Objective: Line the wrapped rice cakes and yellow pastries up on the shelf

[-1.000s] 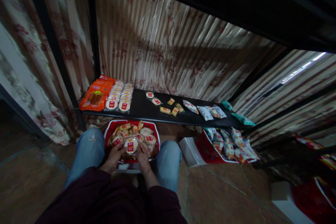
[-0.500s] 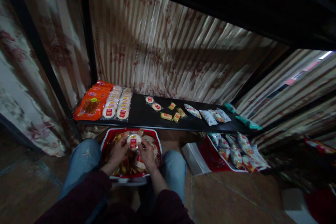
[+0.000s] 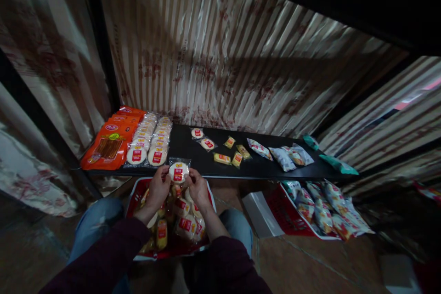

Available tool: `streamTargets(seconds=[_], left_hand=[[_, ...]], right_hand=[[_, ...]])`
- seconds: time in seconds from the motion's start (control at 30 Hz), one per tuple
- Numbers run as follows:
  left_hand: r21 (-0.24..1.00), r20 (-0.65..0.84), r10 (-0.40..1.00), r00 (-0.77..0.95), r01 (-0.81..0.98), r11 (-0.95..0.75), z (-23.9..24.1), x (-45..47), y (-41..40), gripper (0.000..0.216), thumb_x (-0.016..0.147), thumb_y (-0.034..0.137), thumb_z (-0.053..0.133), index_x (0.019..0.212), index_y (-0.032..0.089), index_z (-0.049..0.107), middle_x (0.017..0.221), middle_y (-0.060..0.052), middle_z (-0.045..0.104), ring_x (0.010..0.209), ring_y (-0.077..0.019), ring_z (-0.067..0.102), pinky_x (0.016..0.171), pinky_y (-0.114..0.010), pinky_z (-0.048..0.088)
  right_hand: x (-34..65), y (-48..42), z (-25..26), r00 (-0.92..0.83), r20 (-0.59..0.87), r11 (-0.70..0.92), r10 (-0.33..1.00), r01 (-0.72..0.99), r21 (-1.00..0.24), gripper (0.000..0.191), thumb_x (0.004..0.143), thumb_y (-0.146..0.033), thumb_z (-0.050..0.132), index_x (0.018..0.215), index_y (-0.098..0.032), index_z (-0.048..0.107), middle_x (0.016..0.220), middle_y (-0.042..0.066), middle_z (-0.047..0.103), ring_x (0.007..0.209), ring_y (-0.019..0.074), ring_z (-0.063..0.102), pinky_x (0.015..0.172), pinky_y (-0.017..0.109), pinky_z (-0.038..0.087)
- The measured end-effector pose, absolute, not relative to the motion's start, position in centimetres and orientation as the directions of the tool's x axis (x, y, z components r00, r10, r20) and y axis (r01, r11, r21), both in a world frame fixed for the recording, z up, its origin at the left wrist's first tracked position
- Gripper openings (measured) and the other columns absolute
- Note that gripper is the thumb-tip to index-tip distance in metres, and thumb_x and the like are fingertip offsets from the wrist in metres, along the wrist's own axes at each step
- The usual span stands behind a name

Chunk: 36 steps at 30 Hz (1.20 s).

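A round white rice cracker in a clear wrapper with a red label (image 3: 178,172) is pinched between both hands, just in front of the shelf's edge. My left hand (image 3: 159,189) is closed on its left side, and my right hand (image 3: 199,188) grips its right side. Below them the red basket (image 3: 132,197) sits between my knees, with more wrapped crackers (image 3: 186,226) and yellow-wrapped snacks (image 3: 161,234) inside. Two rows of the same crackers (image 3: 157,155) overlap on the shelf, to the left of the held one.
On the black shelf (image 3: 186,147) lie orange snack bags (image 3: 109,143), two loose crackers (image 3: 207,144), several small yellow packets (image 3: 222,158), white packets (image 3: 282,158) and green packets (image 3: 339,164). Another red basket (image 3: 287,213) of packets stands on the floor at right. A dark post (image 3: 99,32) rises at left.
Both hands have lifted the wrapped cracker from over the basket, up and forward to the shelf's front edge. The view has tilted and shifted a little.
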<state>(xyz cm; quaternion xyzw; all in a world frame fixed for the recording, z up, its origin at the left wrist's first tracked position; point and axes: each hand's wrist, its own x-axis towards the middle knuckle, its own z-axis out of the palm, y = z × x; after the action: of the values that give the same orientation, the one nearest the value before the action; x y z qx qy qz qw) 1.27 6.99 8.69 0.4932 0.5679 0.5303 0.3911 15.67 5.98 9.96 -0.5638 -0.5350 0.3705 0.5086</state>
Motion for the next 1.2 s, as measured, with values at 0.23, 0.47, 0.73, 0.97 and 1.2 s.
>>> streamTargets(seconds=[0.23, 0.47, 0.73, 0.97, 1.2], left_hand=[[0.98, 0.108, 0.975, -0.196, 0.184, -0.071, 9.4, 2.2, 9.6, 0.03, 0.069, 0.016, 0.051, 0.098, 0.019, 0.06, 0.097, -0.007, 0.065, 0.085, -0.0205, 0.062, 0.084, -0.036, 0.047], [0.922, 0.182, 0.972, -0.147, 0.369, -0.117, 9.5, 3.7, 11.7, 0.03, 0.072, 0.011, 0.049, 0.1, 0.016, 0.06, 0.108, -0.009, 0.064, 0.103, -0.0218, 0.059, 0.093, -0.038, 0.044], [0.802, 0.208, 0.973, -0.097, 0.587, -0.113, 10.6, 5.0, 14.5, 0.031, 0.073, 0.007, 0.049, 0.101, 0.014, 0.06, 0.12, -0.013, 0.059, 0.116, -0.0218, 0.053, 0.102, -0.037, 0.04], [0.735, 0.131, 0.989, -0.072, 0.677, -0.048, 11.6, 5.7, 16.8, 0.038, 0.079, 0.009, 0.045, 0.115, 0.007, 0.056, 0.135, -0.019, 0.048, 0.127, -0.0234, 0.045, 0.106, -0.033, 0.036], [0.701, 0.076, 0.996, -0.056, 0.713, -0.013, 12.1, 6.4, 19.2, 0.042, 0.08, 0.012, 0.046, 0.121, 0.005, 0.054, 0.142, -0.021, 0.039, 0.135, -0.0236, 0.034, 0.111, -0.03, 0.028]], right_hand=[[16.9, 9.2, 10.0, 0.123, 0.137, 0.091, 0.983, 0.325, -0.941, 0.025, 0.077, -0.028, 0.055, 0.099, -0.02, 0.065, 0.083, 0.003, 0.07, 0.076, 0.0189, 0.064, 0.072, 0.03, 0.049], [17.5, 12.1, 10.0, 0.149, 0.175, 0.093, 0.973, 0.44, -0.893, 0.025, 0.075, -0.017, 0.052, 0.097, -0.019, 0.064, 0.088, 0.004, 0.072, 0.079, 0.0175, 0.066, 0.077, 0.03, 0.051], [17.3, 15.8, 10.6, 0.173, 0.176, 0.053, 0.969, 0.552, -0.832, 0.025, 0.076, -0.013, 0.051, 0.097, -0.016, 0.063, 0.092, 0.007, 0.072, 0.085, 0.017, 0.068, 0.081, 0.028, 0.051], [17.3, 18.9, 10.2, 0.186, 0.149, 0.028, 0.971, 0.533, -0.846, 0.023, 0.077, -0.013, 0.052, 0.097, -0.018, 0.062, 0.093, 0.005, 0.072, 0.086, 0.0164, 0.068, 0.081, 0.028, 0.052], [17.4, 22.5, 9.8, 0.202, 0.16, 0.02, 0.966, 0.56, -0.828, 0.025, 0.078, -0.012, 0.051, 0.099, -0.015, 0.063, 0.095, 0.008, 0.072, 0.088, 0.0174, 0.068, 0.083, 0.029, 0.051]])
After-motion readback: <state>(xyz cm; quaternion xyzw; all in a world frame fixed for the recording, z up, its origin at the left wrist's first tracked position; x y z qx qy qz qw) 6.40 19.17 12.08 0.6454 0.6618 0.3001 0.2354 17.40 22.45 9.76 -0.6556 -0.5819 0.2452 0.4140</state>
